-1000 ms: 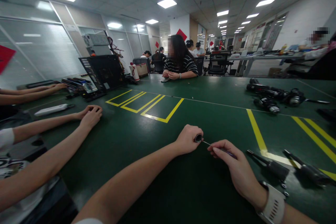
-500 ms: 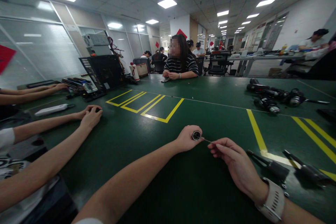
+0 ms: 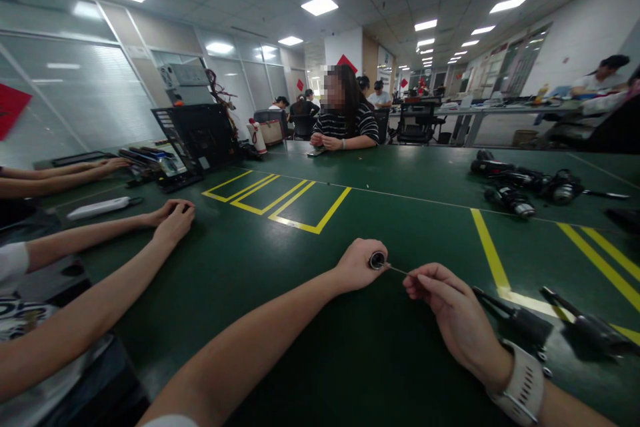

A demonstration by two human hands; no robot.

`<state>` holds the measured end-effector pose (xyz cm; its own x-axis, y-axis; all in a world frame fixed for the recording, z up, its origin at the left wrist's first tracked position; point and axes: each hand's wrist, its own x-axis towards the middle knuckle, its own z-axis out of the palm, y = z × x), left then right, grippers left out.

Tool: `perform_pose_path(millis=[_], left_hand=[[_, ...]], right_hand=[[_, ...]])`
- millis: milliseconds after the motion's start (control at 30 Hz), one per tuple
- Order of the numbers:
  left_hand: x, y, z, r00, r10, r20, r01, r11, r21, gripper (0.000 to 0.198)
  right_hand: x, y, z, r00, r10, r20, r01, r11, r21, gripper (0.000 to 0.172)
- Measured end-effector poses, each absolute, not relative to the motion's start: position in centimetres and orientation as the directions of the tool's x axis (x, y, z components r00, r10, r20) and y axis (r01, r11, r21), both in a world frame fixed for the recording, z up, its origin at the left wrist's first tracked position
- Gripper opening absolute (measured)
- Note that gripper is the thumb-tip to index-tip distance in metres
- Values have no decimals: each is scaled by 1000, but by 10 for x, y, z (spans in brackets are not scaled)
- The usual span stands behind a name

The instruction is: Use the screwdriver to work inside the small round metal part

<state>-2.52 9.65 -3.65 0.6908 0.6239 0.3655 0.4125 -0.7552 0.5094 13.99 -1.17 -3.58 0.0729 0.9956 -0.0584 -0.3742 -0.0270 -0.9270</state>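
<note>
My left hand (image 3: 359,263) is closed around a dark cylindrical part (image 3: 377,260), whose round end with a metallic rim faces me. Between the thumb and fingers of my right hand (image 3: 440,290) is a thin metal rod (image 3: 399,270); its far tip reaches the edge of the cylinder's opening. Whether the tip sits inside cannot be made out. Both hands are above the green table (image 3: 280,267). Beyond my right wrist lie two black tools with slim shafts, one nearer (image 3: 525,321) and one farther right (image 3: 593,327).
Black cylindrical devices (image 3: 520,180) lie at the back right. Yellow tape (image 3: 335,210) marks the tabletop. At the left are a co-worker's hands (image 3: 173,220), a white device (image 3: 97,208) and an open computer case (image 3: 200,137). Another person (image 3: 345,120) sits opposite.
My right hand has shifted slightly right with the rod. The cylinder in my left hand has moved slightly right and its open end is turned a little.
</note>
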Motion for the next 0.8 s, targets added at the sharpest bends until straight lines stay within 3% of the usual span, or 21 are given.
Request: perform_pose_path(millis=[300,567,800], left_hand=[[-24,92,-33,704,641,306,461,-740,490,11],[-24,91,-34,615,760,211,480,-573,664,27],[-25,96,-35,657,644,393,339,-717,609,21]], right_hand=[[139,-14,-34,109,993,-46,-242,-18,-970,11],[137,-18,-34,101,995,4,-149,19,-989,12],[137,-20,-38,136,988,79,-91,92,-992,13]])
